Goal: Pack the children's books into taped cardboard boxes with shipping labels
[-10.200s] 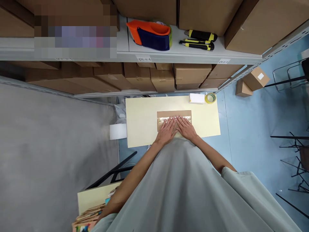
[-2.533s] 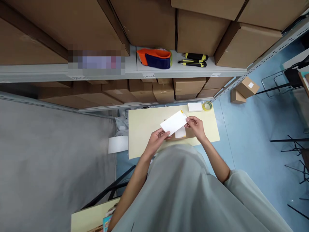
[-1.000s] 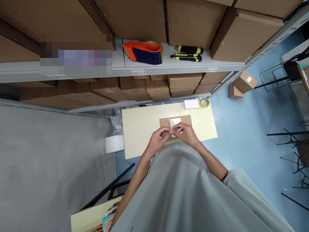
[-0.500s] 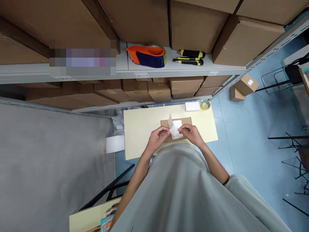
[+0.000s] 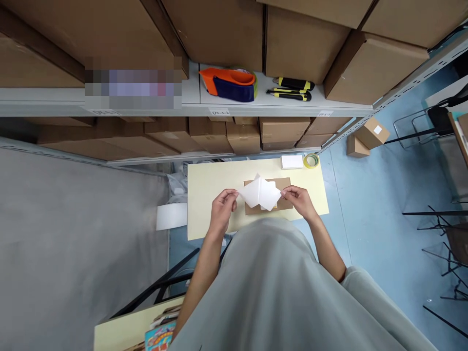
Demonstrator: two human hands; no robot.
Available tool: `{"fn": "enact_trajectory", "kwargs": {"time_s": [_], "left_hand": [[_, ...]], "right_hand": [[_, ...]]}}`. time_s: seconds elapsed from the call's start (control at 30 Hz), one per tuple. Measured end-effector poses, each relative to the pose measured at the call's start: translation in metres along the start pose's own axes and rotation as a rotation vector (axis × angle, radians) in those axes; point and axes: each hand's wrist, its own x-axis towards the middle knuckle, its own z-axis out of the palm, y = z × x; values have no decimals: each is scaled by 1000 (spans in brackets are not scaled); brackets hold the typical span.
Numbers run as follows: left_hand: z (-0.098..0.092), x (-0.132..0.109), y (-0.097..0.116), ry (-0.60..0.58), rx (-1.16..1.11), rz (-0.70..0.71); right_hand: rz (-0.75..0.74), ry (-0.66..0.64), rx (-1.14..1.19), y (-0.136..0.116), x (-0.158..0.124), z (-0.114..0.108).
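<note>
Between my two hands stretches a white label sheet (image 5: 259,192), with a ridge or fold line down its middle that looks like a label parting from its backing. My left hand (image 5: 222,207) pinches its left corner. At the right corner, my right hand (image 5: 298,199) pinches it between thumb and fingers. Beneath the sheet lies a flat brown cardboard box (image 5: 252,210) on the pale yellow table (image 5: 210,200). Another white piece with a small yellow mark (image 5: 274,206) shows partly under the sheet on the box; the rest is covered.
At the table's back right are a white stack (image 5: 291,162) and a yellow tape roll (image 5: 311,161). A shelf (image 5: 226,111) above holds cartons, an orange and blue tape dispenser (image 5: 229,84) and cutter knives (image 5: 290,92). Small boxes (image 5: 372,133) sit on the floor at right.
My hands have moved apart, the left one further to the left. The white sheet, bent upright before, is now spread wide between them.
</note>
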Motion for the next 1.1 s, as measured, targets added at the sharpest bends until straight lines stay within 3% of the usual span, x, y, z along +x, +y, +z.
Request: {"fn": "enact_trajectory", "kwargs": {"time_s": [0.3,0.6,0.8,1.1], "left_hand": [[-46,8,-1,229,-155,-51],[-123,31,1,378,-140,-41],[-181,58,8,462,-38,-26],[-256,119,32,593,95,-52]], "right_hand": [[17,10,-27,-8,-2,6],[-8,108,-81,-12,-3,43],[-12,174,-124,-15,-8,77],[118,169,-85,-32,-21,120]]}}
